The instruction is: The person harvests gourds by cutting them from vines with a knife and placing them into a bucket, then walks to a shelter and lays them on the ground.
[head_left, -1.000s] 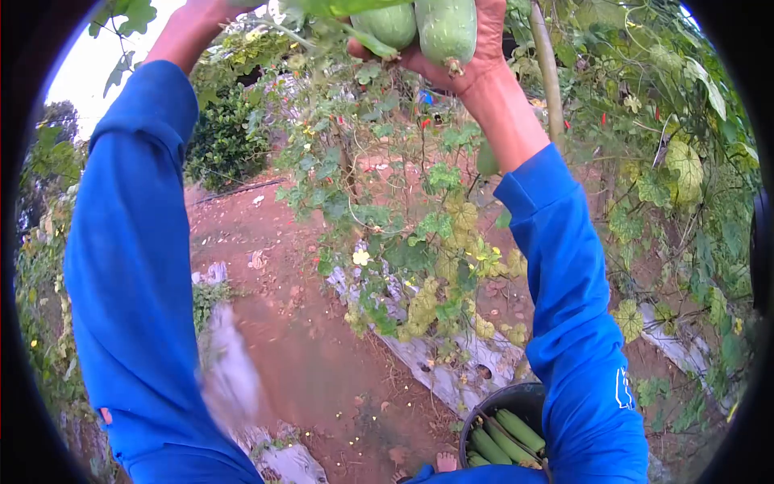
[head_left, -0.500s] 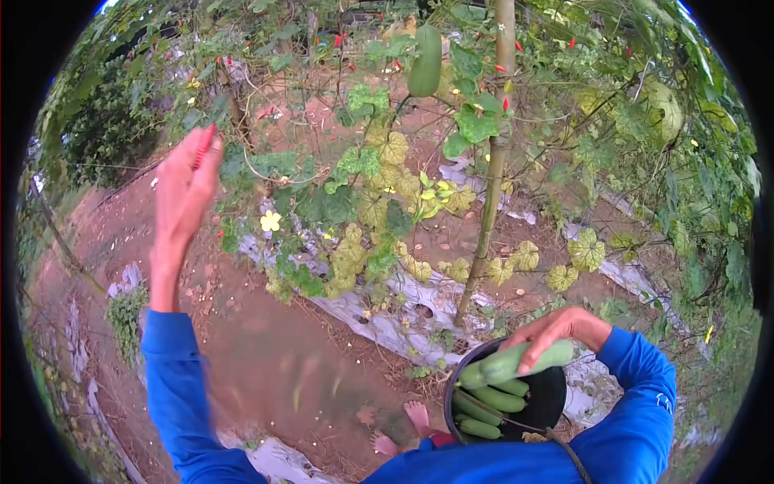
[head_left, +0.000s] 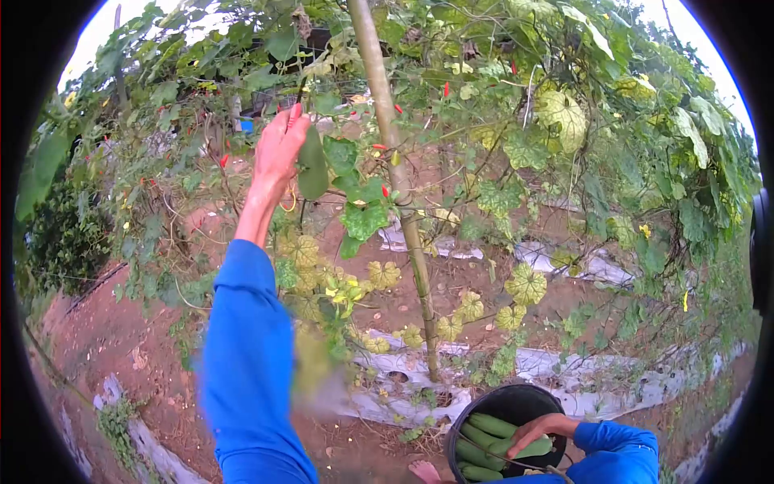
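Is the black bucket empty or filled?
Partly filled: several long green gourds lie inside the round black bucket, under the right hand.

Left arm is up and nearly straight, blue sleeve to the wrist. Left grip is high in view with its fingers stretched upward; I can't tell if it's clamped. Right arm is low with the elbow bent. Right grip is palm down, fingers curled; closure unclear from my end.
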Action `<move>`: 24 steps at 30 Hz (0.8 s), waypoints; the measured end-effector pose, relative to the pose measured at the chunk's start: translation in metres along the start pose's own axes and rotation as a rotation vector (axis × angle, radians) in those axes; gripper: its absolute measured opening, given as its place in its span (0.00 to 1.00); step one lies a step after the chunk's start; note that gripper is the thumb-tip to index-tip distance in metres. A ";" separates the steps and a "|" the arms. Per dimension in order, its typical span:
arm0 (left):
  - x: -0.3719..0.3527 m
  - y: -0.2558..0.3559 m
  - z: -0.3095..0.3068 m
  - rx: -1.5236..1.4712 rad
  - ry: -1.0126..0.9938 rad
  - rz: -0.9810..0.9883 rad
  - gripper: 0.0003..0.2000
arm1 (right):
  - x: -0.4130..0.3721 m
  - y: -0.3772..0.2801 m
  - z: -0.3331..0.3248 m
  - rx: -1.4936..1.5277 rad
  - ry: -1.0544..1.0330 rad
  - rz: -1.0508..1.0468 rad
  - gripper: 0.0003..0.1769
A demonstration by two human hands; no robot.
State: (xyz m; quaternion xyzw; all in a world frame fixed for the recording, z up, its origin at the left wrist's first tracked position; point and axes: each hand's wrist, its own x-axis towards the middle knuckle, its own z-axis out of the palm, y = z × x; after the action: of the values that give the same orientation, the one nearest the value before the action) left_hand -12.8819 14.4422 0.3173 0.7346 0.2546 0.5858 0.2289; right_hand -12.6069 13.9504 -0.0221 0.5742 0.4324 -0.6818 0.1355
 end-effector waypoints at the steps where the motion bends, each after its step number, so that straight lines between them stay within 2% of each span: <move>1: 0.006 -0.002 0.004 -0.018 -0.061 -0.125 0.24 | 0.004 -0.001 0.006 -0.131 0.068 -0.013 0.37; 4: 0.012 -0.008 0.010 -0.131 -0.173 -0.182 0.17 | 0.126 0.130 0.021 -0.294 0.159 -0.302 0.49; 5: 0.011 -0.007 0.009 -0.133 -0.218 -0.210 0.20 | 0.081 0.052 0.017 -0.216 0.140 0.024 0.44; 6: 0.011 -0.007 0.009 -0.126 -0.232 -0.221 0.20 | 0.083 0.064 0.001 -0.157 0.020 -0.248 0.41; 8: 0.011 -0.004 0.010 -0.067 -0.130 -0.109 0.23 | 0.053 0.055 -0.013 0.224 0.102 -0.231 0.30; 9: 0.011 -0.001 0.012 -0.061 -0.005 -0.123 0.25 | 0.045 0.049 -0.031 0.172 0.104 -0.236 0.28; 10: 0.013 0.001 0.011 -0.056 -0.010 -0.127 0.25 | 0.036 0.041 -0.054 0.118 0.107 -0.240 0.27; 12: 0.019 -0.005 0.005 -0.125 -0.074 -0.273 0.26 | 0.012 0.018 -0.103 -0.061 0.047 -0.538 0.27; 14: 0.021 -0.007 0.006 -0.161 -0.085 -0.281 0.25 | -0.035 -0.052 -0.123 -0.194 0.261 -0.679 0.23; 16: 0.015 0.002 0.007 -0.066 -0.075 -0.441 0.23 | -0.048 -0.104 -0.141 -0.267 0.437 -0.746 0.17; 18: 0.004 0.008 0.010 -0.057 -0.074 -0.411 0.21 | -0.081 -0.178 -0.142 -0.248 0.634 -0.874 0.12; 20: -0.006 0.012 0.007 -0.129 -0.159 -0.315 0.21 | -0.066 -0.221 -0.170 -0.320 0.810 -1.210 0.16; 22: -0.015 0.023 0.005 -0.236 -0.177 -0.319 0.20 | -0.072 -0.276 -0.190 -0.369 1.018 -1.331 0.19; 24: -0.022 0.042 0.003 -0.257 -0.185 -0.336 0.19 | -0.082 -0.322 -0.205 -0.261 1.106 -1.379 0.26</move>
State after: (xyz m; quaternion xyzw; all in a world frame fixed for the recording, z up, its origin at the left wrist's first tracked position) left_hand -12.8786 14.3958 0.3268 0.6972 0.2747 0.4972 0.4373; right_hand -12.6650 14.2670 0.1986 0.4134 0.7594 -0.1826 -0.4682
